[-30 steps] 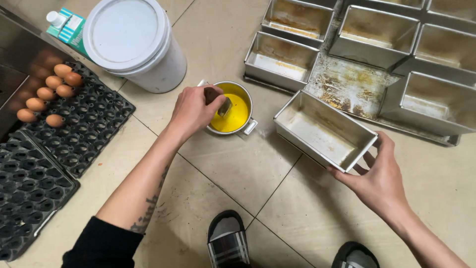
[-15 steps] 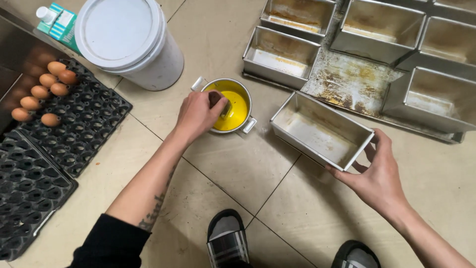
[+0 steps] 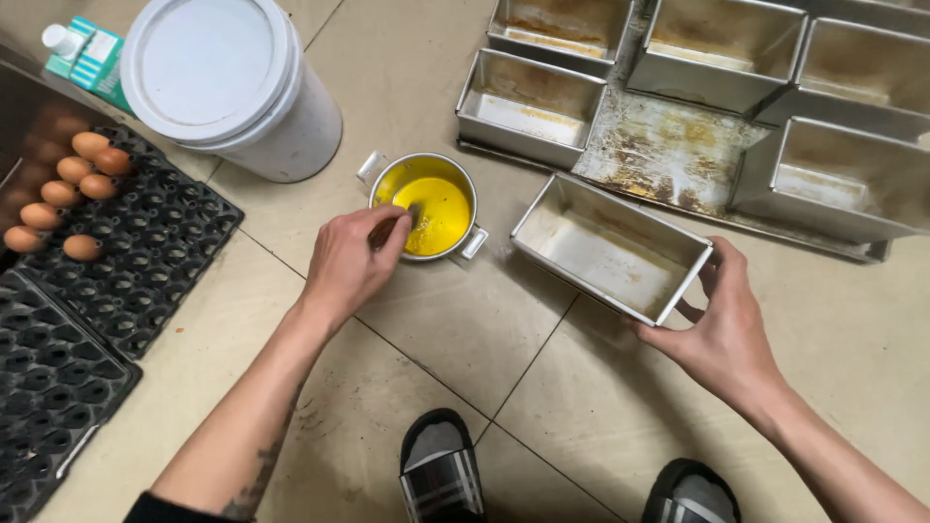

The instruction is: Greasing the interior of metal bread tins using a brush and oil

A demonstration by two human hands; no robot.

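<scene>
Head view, looking down at a tiled floor point(image 3: 465, 339). Left hand point(image 3: 354, 261) was curled shut around a brush handle point(image 3: 386, 230), fingers wrapped tight, the brush end dipped in the yellow liquid of a small metal pot point(image 3: 426, 205). The pot sat on the floor just ahead of the hand, two small side handles showing, one at upper left and one at lower right.

Right hand point(image 3: 722, 334) held a loaf tin point(image 3: 610, 249) by its near right corner. Thumb lay along the end wall, fingers curled under the base; grip closed on the tin. The tin was tilted, its open side turned toward the camera, empty inside with a pale film on the bottom. It sat just right of the pot, not touching it.

Behind the tin: a stained baking tray point(image 3: 668, 145) carrying more loaf tins point(image 3: 533, 92), all open side up.

Left side: black egg trays point(image 3: 107, 291) laid on the floor, brown eggs point(image 3: 73, 184) in the far corner of one. A white bucket point(image 3: 223, 82) with its lid on stood beyond the pot. A small teal carton point(image 3: 87, 53) stood beside the bucket.

Two sandalled feet point(image 3: 441, 475) showed at the bottom edge.
</scene>
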